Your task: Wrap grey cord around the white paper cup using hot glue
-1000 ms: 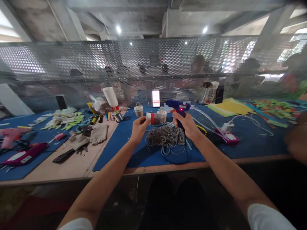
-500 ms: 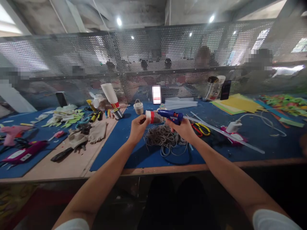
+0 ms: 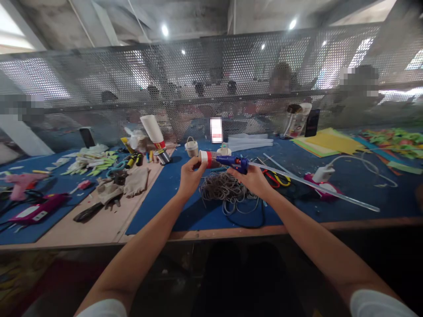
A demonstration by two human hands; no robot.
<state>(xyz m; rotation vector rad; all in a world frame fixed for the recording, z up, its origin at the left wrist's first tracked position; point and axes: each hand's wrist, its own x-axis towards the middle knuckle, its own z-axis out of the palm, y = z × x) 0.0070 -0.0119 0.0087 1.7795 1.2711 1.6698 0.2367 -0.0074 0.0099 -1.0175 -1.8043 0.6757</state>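
Note:
My left hand point(image 3: 191, 178) is closed around a paper cup point(image 3: 205, 158), white with a red band, tipped on its side. My right hand point(image 3: 253, 180) grips a blue hot glue gun point(image 3: 236, 163), its nozzle pointing left at the cup's end. Whether the nozzle touches the cup I cannot tell. A long clear glue stick point(image 3: 317, 184) runs out of the gun's back toward the right. Below both hands lies a tangled heap of grey cord point(image 3: 224, 189) on the blue mat point(image 3: 188, 215).
Two small cord-covered baskets, one with a handle point(image 3: 191, 147), stand behind my hands near a lit phone point(image 3: 216, 130). Stacked paper cups point(image 3: 152, 130) lean at left. Yellow-handled scissors point(image 3: 280, 178) and a power strip point(image 3: 322, 187) lie right. Gloves point(image 3: 136, 181) rest left.
The glue gun has tilted and shifted slightly, and its glue stick reaches farther right. A second small basket shows more behind the gun. My left hand still holds the cup in nearly the same place.

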